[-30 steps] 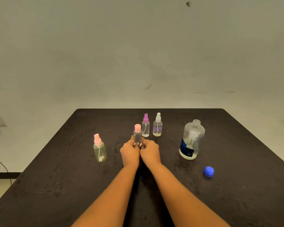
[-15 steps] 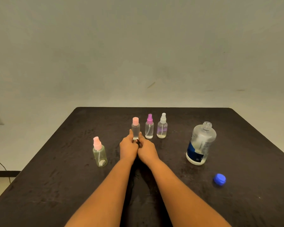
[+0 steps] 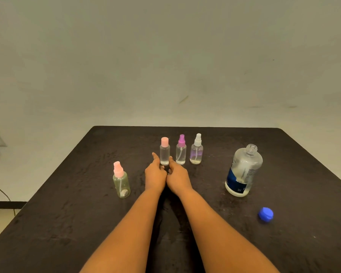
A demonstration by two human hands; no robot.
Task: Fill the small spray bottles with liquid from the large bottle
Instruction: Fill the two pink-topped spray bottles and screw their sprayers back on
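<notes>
Bare left forearm [image 3: 130, 229] and right forearm [image 3: 215, 229], slender, with bare left grip [image 3: 155, 175] and right grip [image 3: 179, 177].

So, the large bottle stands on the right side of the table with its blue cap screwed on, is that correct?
Not quite. The large bottle does stand on the right side of the table, but its neck is open. The blue cap lies on the table beside it, nearer the person, as the head view shows.

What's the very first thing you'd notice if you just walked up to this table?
Two arms reach up the middle, left hand and right hand meeting at the foot of the pink-capped bottle in the back row. On the right stands the large bottle, open, a blue cap lying nearer on the dark table.
</notes>
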